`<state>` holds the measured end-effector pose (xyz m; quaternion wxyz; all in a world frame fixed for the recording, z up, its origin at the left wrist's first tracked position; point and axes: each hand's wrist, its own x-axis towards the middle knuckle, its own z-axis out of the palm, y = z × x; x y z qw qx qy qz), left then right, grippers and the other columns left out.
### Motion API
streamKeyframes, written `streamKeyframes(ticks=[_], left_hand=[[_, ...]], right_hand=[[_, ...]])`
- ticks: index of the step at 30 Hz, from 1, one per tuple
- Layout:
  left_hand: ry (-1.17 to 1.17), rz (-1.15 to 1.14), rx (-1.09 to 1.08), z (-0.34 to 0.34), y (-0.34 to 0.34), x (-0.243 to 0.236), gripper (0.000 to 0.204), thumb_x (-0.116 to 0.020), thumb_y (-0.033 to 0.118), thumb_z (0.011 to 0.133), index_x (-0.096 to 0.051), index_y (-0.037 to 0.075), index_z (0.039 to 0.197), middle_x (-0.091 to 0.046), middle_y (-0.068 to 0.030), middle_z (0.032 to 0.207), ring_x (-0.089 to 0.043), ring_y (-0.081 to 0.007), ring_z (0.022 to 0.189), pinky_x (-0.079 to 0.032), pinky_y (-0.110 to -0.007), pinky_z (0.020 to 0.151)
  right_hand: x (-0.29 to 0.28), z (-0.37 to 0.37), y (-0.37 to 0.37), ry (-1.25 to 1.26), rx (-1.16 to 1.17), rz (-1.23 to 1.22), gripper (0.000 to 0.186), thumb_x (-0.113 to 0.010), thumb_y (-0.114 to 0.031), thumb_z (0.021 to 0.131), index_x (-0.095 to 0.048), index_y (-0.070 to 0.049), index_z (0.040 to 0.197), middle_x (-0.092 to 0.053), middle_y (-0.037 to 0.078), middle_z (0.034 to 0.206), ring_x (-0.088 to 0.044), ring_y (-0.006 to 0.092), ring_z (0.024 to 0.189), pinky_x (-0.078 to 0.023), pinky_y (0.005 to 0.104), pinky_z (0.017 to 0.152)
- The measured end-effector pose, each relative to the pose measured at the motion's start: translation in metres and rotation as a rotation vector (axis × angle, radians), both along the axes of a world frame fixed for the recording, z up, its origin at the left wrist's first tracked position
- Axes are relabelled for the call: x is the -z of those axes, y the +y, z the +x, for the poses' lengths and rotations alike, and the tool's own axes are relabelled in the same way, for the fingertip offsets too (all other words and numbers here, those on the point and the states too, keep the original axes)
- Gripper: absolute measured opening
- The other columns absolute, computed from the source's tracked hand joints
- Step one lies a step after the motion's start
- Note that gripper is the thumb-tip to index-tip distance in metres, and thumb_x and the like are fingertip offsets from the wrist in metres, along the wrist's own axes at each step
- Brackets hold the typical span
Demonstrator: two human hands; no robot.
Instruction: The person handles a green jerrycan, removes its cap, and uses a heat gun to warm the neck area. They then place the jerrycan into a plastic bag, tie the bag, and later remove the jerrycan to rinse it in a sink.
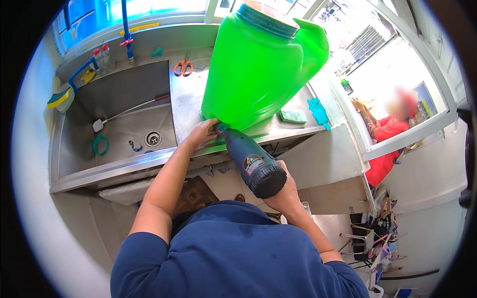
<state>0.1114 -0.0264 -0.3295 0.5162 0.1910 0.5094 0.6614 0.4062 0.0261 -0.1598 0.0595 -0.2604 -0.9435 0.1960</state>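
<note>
One green plastic jug (253, 74) sits on a steel counter (191, 89); our right hand (282, 194) clamps a tapered black heat gun (248, 158), our left hand (200, 134) pinches a red-and-teal fitting (220, 129) at the jug's base.

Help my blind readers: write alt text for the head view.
A person holds a black tool in the right hand near the base of a big green jug, where the left hand touches a small fitting. The jug rests on a steel counter beside a sink.

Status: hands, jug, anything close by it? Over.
Left hand at red fitting. Right hand gripping black tool, tip near fitting. Jug on counter; scissors left, green pad right.
</note>
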Motion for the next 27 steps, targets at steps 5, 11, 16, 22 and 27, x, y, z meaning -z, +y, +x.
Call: streamKeyframes(ticks=[5,11,16,22,27], left_hand=[[0.146,-0.106,-0.143,-0.010,-0.003,-0.004,0.053,-0.047,0.045,0.099,-0.056,0.002,0.130,-0.062,-0.0141,0.123,-0.060,-0.0241,0.111,-0.047,-0.036,0.097],[0.354,-0.079,-0.442,-0.013,-0.036,-0.009,0.040,-0.048,0.036,0.101,-0.063,0.003,0.117,-0.069,-0.0100,0.106,-0.064,-0.0174,0.092,-0.050,-0.031,0.080],[0.542,0.060,-0.613,0.008,-0.054,-0.013,0.033,-0.050,0.027,0.102,-0.061,0.002,0.119,-0.067,-0.0101,0.107,-0.064,-0.0153,0.092,-0.050,-0.028,0.079],[0.990,-0.089,-0.916,0.056,-0.060,-0.018,0.022,-0.056,0.020,0.098,-0.050,0.003,0.084,-0.044,-0.0043,0.064,-0.040,-0.0133,0.059,-0.037,-0.032,0.055],[1.126,0.002,-0.515,0.094,-0.050,-0.032,0.035,-0.053,0.018,0.099,-0.047,0.003,0.069,-0.043,-0.0100,0.058,-0.041,-0.0193,0.050,-0.035,-0.037,0.050]], right_hand=[[-0.016,-0.018,-0.005,-0.032,-0.034,0.055,0.061,-0.075,-0.022,0.073,-0.048,-0.010,0.126,-0.053,0.018,0.115,-0.062,0.0405,0.096,-0.054,0.0471,0.081],[0.006,0.001,0.017,0.038,-0.064,0.089,0.049,-0.074,-0.020,0.073,-0.057,-0.010,0.117,-0.056,0.014,0.113,-0.063,0.0369,0.096,-0.054,0.0448,0.080],[0.047,0.030,0.043,0.259,-0.211,0.011,0.037,-0.073,-0.015,0.074,-0.063,-0.007,0.109,-0.063,0.013,0.104,-0.063,0.0336,0.097,-0.052,0.0408,0.083],[0.046,0.075,0.081,0.245,0.334,-0.749,0.030,-0.078,-0.020,0.083,-0.064,-0.004,0.104,-0.064,0.007,0.100,-0.060,0.0150,0.097,-0.052,0.0338,0.082],[0.035,0.139,0.134,0.689,0.225,-1.139,0.023,-0.073,-0.004,0.081,-0.062,-0.002,0.102,-0.065,0.005,0.087,-0.065,0.0149,0.078,-0.054,0.0301,0.073]])
